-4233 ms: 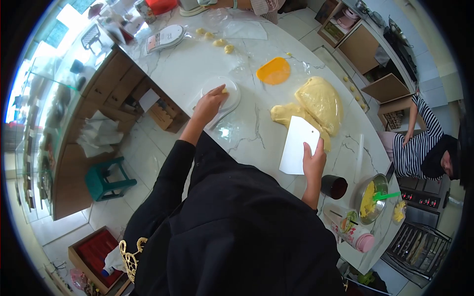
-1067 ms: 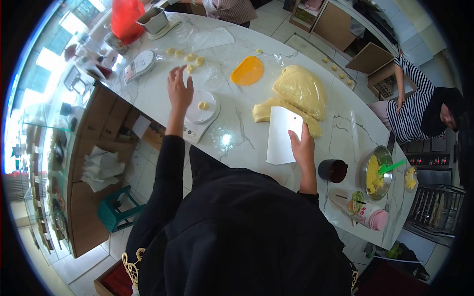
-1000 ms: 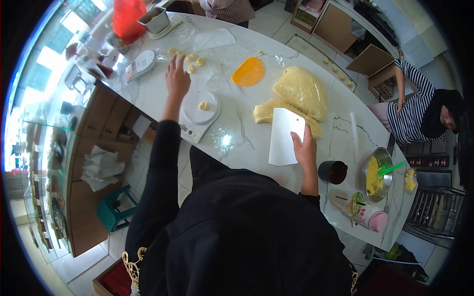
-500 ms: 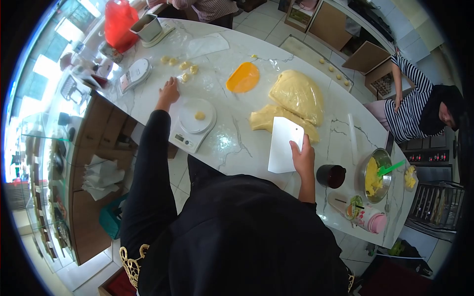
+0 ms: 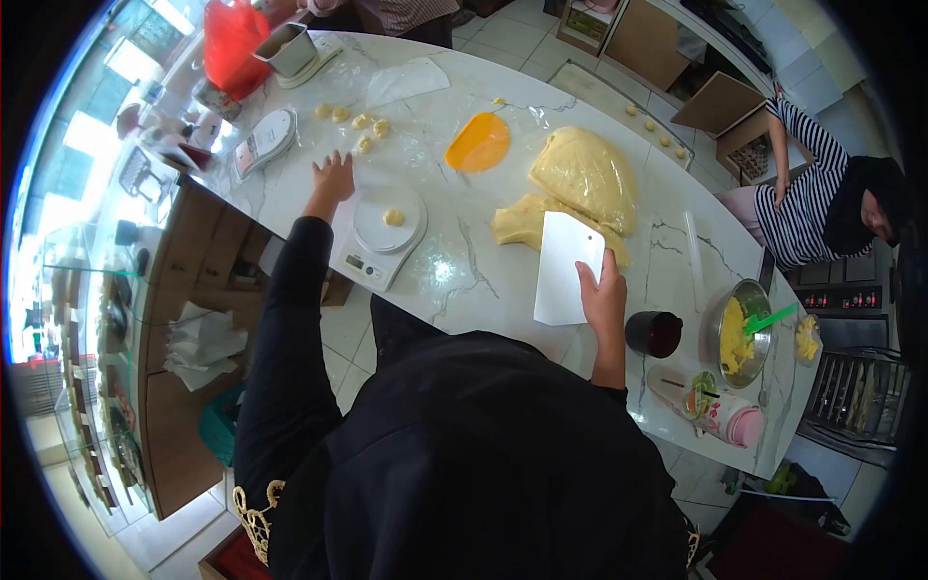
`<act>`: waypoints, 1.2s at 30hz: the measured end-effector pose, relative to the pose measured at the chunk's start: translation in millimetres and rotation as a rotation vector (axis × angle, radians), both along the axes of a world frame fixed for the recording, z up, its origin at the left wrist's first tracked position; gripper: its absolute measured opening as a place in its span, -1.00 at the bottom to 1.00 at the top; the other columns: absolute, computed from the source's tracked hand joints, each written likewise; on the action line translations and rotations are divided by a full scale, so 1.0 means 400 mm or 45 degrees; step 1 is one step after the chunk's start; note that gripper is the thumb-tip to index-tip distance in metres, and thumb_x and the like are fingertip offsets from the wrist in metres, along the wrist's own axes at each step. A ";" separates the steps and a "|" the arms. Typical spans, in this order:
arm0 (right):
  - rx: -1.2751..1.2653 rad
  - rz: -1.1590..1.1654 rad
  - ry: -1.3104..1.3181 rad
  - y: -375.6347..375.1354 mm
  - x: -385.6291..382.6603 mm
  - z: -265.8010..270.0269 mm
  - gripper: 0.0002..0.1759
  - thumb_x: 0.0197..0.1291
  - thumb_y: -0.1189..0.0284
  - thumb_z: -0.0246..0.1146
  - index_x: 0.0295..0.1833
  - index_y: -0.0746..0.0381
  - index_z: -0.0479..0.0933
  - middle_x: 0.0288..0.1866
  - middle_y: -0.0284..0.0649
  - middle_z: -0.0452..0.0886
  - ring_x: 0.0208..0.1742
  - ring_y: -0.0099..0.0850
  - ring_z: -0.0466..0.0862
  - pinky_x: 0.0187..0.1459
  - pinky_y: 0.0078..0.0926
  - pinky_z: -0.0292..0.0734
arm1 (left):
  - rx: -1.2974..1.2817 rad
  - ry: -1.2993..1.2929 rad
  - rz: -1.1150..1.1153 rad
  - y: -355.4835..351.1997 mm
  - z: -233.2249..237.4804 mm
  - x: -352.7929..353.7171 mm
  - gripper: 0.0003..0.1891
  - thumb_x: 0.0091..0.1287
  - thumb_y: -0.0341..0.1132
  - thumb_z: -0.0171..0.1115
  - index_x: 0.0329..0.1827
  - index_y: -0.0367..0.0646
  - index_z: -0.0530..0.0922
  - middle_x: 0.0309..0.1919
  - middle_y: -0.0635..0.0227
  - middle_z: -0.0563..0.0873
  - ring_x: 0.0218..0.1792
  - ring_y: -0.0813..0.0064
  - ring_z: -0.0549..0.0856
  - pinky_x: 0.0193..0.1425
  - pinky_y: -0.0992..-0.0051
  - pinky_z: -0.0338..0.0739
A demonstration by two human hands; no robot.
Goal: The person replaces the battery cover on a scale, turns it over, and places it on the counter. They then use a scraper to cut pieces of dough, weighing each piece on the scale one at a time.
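Note:
My right hand (image 5: 604, 285) grips a white flat scraper (image 5: 563, 271), whose upper part lies over a strip of yellow dough (image 5: 519, 222). Behind that strip rests a large mound of dough (image 5: 588, 174) under clear plastic. My left hand (image 5: 333, 179) is over the table with its fingers apart and nothing in it, just left of a white kitchen scale (image 5: 377, 259). One small dough piece (image 5: 393, 217) sits on the scale's round plate. Several small dough balls (image 5: 363, 144) lie beyond my left hand.
An orange scraper (image 5: 478, 142) lies mid-table. On the right are a dark cup (image 5: 653, 333), a metal bowl (image 5: 742, 333) with yellow filling and a pink-lidded bottle (image 5: 740, 425). A second scale (image 5: 265, 143) is at the left. A person in stripes (image 5: 807, 193) is at the right.
The view has shifted slightly. My left hand has lifted a little, its fingers more spread. My right hand still holds the white scraper beside the dough strip.

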State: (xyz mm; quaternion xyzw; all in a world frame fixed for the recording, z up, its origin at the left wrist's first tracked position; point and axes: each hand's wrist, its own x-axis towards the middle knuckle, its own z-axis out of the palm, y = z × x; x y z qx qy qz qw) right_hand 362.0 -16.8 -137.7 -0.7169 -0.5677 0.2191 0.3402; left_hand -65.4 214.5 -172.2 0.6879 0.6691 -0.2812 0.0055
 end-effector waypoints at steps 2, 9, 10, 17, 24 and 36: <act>-0.007 -0.002 -0.013 -0.002 0.004 -0.001 -0.62 0.19 0.27 0.20 0.01 0.30 0.38 -0.30 0.12 0.62 -0.25 0.11 0.60 -0.25 -0.11 0.47 | 0.353 -0.187 -0.022 0.005 -0.010 -0.016 -0.35 0.26 -0.32 -0.01 0.46 -0.03 0.09 0.44 0.16 0.14 0.38 0.13 0.26 0.38 -0.08 0.11; -0.034 -0.005 0.010 -0.004 -0.001 0.026 -0.62 0.20 0.28 0.20 0.02 0.30 0.38 -0.27 0.12 0.62 -0.23 0.10 0.60 -0.24 -0.13 0.47 | 0.421 -0.510 0.019 -0.008 0.018 0.021 -0.36 0.24 -0.36 0.00 0.44 0.01 0.13 0.44 0.18 0.14 0.41 0.18 0.21 0.38 -0.11 0.12; -0.018 0.003 0.013 -0.005 -0.001 0.029 -0.62 0.20 0.28 0.20 0.01 0.30 0.38 -0.27 0.12 0.62 -0.23 0.10 0.60 -0.24 -0.13 0.47 | 0.335 -0.511 -0.003 -0.002 0.003 0.021 -0.37 0.24 -0.36 -0.01 0.44 0.02 0.13 0.45 0.21 0.14 0.42 0.21 0.20 0.38 -0.13 0.10; 0.006 -0.019 0.008 -0.025 0.010 0.043 -0.64 0.19 0.27 0.21 -0.03 0.30 0.38 -0.34 0.12 0.62 -0.28 0.11 0.60 -0.30 -0.09 0.45 | 0.338 -0.627 0.072 -0.023 0.018 0.058 -0.41 0.25 -0.32 0.05 0.40 0.02 0.22 0.40 0.24 0.24 0.38 0.24 0.28 0.38 -0.17 0.03; 0.036 -0.013 -0.113 -0.012 -0.011 0.036 -0.61 0.21 0.24 0.19 0.00 0.29 0.37 -0.40 0.11 0.61 -0.35 0.12 0.59 -0.34 -0.05 0.45 | 0.498 -1.564 -0.294 -0.221 0.092 0.347 -0.58 0.12 -0.39 0.25 0.09 -0.10 0.47 0.04 0.17 0.57 0.00 0.15 0.60 0.15 0.29 0.43; -0.114 0.209 -0.591 0.067 -0.183 0.088 -0.59 0.25 0.21 0.14 0.09 0.19 0.28 -0.53 0.03 0.60 -0.46 0.06 0.62 -0.43 -0.04 0.46 | 0.381 -2.126 0.065 -0.324 -0.113 0.525 -0.50 0.04 -0.35 0.33 0.09 -0.29 0.51 -0.21 0.07 0.62 -0.20 0.14 0.60 -0.07 0.36 0.50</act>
